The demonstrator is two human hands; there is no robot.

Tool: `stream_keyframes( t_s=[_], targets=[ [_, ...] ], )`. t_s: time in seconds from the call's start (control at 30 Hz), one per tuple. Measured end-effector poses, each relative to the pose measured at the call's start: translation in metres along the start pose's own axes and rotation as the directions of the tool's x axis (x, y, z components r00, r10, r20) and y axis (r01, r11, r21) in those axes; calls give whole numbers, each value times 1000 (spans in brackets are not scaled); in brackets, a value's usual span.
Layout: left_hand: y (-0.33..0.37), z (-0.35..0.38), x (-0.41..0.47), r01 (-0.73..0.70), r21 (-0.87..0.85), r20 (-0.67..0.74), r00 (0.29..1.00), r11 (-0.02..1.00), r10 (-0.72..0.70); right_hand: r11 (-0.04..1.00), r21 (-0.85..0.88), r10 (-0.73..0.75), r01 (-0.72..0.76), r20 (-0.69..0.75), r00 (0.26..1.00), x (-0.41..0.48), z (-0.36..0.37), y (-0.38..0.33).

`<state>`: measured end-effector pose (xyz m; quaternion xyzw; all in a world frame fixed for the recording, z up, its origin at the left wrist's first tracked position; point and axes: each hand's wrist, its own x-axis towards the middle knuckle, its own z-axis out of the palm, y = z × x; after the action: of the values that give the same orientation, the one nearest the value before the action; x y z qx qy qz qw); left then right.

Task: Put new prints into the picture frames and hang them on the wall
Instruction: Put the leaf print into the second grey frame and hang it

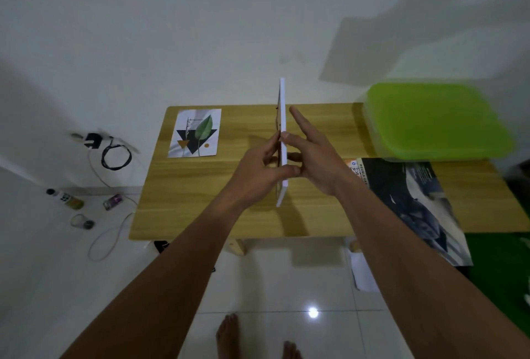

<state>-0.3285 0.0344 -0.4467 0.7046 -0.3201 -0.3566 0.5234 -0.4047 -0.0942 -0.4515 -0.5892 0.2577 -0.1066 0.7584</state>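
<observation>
A white picture frame is held edge-on and upright above the wooden table. My left hand pinches its left side with thumb and fingertips. My right hand is on the frame's right side, thumb on the frame's near edge, and its fingers stretched out straight along that face. A print with a green leaf and dark triangles lies flat at the table's far left corner. The frame's faces are hidden from this angle.
A green plastic lidded box stands at the table's far right. A dark poster and a book lie at the right edge. On the tiled floor to the left are a charger with cable, small bottles and a white cord.
</observation>
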Motion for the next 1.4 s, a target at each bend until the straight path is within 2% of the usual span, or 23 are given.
stream_keyframes(
  t_s=[0.13, 0.27, 0.3, 0.37, 0.43, 0.53, 0.6, 0.7, 0.8, 1.0, 1.13, 1.23, 1.4],
  targets=[
    [1, 4, 5, 74, -77, 50, 996, 994, -70, 1000, -17, -21, 20, -32, 999, 0, -12, 2],
    [-9, 2, 12, 145, -128, -11, 989, 981, -147, 988, -154, -26, 4, -140, 990, -5, -20, 11],
    [-15, 0, 14, 130, -84, -75, 988, 988, -136, 985, -172, -16, -14, -171, 985, -7, -22, 14],
    [-32, -10, 17, 144, 59, -290, 949, 988, -121, 983, -177, 4, -45, -225, 974, -10, -27, 20],
    [-46, -23, 20, 266, 98, -416, 886, 959, -204, 990, -132, 20, -55, -254, 967, -11, -30, 25],
    [-60, -34, 24, 443, -149, -301, 831, 884, -468, 996, -43, 61, -75, -258, 964, -8, -38, 31],
    [-66, -33, 24, 458, -256, -200, 836, 851, -510, 995, -5, 94, -98, -249, 964, -4, -42, 38],
    [-84, -33, 30, 428, -223, -202, 859, 876, -471, 985, -26, 160, -173, -271, 949, 8, -43, 54],
    [-105, -34, 41, 412, -194, -224, 865, 890, -449, 958, -138, 194, -251, -330, 924, 20, -46, 72],
    [-140, -32, 56, 318, 118, -307, 913, 941, -270, 871, -422, 86, -250, -369, 925, 47, -51, 107],
    [-151, -26, 65, 231, 357, -358, 929, 905, -95, 785, -567, 36, -250, -362, 932, 57, -59, 141],
    [-163, -22, 75, 224, 404, -375, 925, 887, -63, 722, -638, -12, -268, -399, 917, 63, -58, 141],
    [-177, -24, 80, 197, 547, -344, 939, 813, 4, 605, -748, -40, -272, -370, 928, 67, -60, 143]
  ],
)
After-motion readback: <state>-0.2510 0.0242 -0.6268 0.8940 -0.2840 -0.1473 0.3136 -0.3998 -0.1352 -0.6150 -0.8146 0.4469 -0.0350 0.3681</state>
